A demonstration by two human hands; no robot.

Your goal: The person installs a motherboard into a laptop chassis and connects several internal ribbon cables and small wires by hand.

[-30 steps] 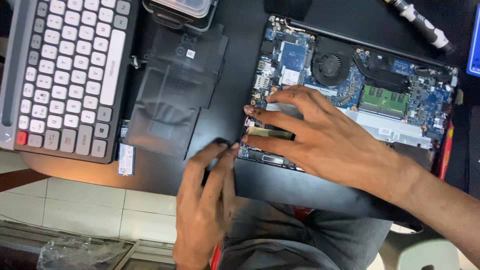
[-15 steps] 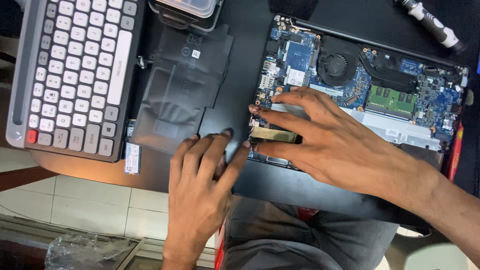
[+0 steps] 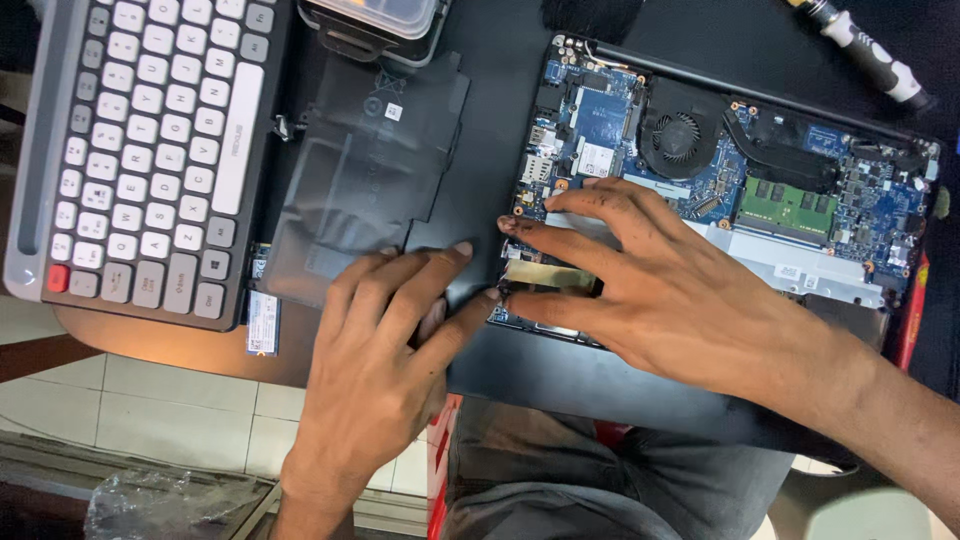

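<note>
The left hand (image 3: 375, 340) is being laid flat, palm down, on the dark surface (image 3: 490, 130) just left of the opened laptop (image 3: 720, 190). Its fingers are spread and nothing is being gripped; the thumb tip is being pressed against the laptop's left front corner, and the fingertips are reaching the lower edge of the black battery (image 3: 365, 170).

The right hand (image 3: 660, 285) is being rested, open, on the front left part of the laptop's exposed interior. Nothing is being clasped; the fingertips are being pressed down beside a small gold-coloured part (image 3: 545, 275), which is lying between the index and lower fingers. The tips of both hands are almost touching at that corner.

The laptop is lying base-up with its cover off, so that the blue board (image 3: 600, 125), the round fan (image 3: 680, 135) and the green memory module (image 3: 790, 205) are being shown. The battery is lying flat, apart from the laptop, to its left. Further left, a grey keyboard (image 3: 140, 150) with white keys is being supported at the surface's edge. A small card (image 3: 263, 322) is lying just below it. A clear box (image 3: 385, 20) is standing at the top edge, and a screwdriver (image 3: 865, 55) is lying at the top right.
</note>
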